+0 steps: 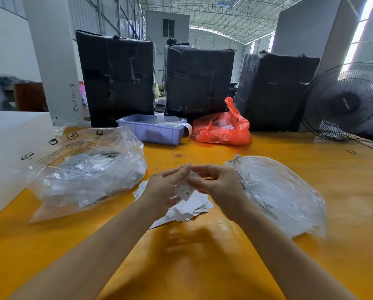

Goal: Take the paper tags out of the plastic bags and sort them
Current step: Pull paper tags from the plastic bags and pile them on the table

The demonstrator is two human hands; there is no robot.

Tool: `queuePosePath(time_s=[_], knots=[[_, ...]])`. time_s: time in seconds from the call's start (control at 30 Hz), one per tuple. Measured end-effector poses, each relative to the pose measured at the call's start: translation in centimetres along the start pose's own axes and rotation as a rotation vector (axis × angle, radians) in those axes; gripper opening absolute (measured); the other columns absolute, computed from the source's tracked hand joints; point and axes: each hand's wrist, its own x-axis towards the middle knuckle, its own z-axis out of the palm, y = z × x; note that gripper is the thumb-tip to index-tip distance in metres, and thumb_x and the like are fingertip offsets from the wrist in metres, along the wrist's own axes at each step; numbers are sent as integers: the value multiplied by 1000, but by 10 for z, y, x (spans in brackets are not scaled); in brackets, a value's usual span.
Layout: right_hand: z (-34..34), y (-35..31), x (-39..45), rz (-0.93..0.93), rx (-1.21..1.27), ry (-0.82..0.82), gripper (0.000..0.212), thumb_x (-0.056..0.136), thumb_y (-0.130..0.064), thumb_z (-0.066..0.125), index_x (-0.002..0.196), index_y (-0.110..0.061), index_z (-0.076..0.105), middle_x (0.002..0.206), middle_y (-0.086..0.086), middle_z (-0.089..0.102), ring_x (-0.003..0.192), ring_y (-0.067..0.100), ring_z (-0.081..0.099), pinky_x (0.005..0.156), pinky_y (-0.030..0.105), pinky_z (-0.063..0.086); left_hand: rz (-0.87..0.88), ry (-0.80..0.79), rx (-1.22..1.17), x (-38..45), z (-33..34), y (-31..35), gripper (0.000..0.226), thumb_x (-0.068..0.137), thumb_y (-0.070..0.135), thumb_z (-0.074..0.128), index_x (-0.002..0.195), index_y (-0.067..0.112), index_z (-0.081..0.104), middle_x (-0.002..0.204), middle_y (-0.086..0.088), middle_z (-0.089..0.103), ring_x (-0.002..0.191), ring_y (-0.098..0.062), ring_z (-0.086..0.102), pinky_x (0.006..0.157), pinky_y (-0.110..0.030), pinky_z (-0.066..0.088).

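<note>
Above the middle of the yellow table, my left hand and my right hand are raised together. Between them hangs a small clear plastic bag with a white paper tag inside, and both hands pinch it at the top with their fingertips. Below the hands lies a loose pile of white paper tags on the table. A large clear bag stuffed with small bagged tags sits to the left. Another large clear bag, holding flat clear plastic, lies to the right.
A lilac plastic tray and a red plastic bag stand at the back of the table. Behind them rise three black wrapped bales. A black fan is at the far right, a white block at the left edge.
</note>
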Motion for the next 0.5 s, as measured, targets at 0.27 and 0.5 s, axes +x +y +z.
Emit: queuePosePath(time_s=[0.27,0.5], knots=[[-6,2,3,32,-83,111,28,81,-19,71,106,-7,70,90,4,72,76,14,68,75,29,57,-5,12,127,4,-6,1,10,71,16,76,75,10,69,63,-4,72,57,-12,67,47,-21,52],[-9,1,6,99,56,163,10,77,-5,74,83,-12,72,73,6,70,63,9,65,59,17,52,-60,-46,298,4,-9,7,23,71,32,76,76,11,69,66,-5,71,62,-15,66,49,-21,49]])
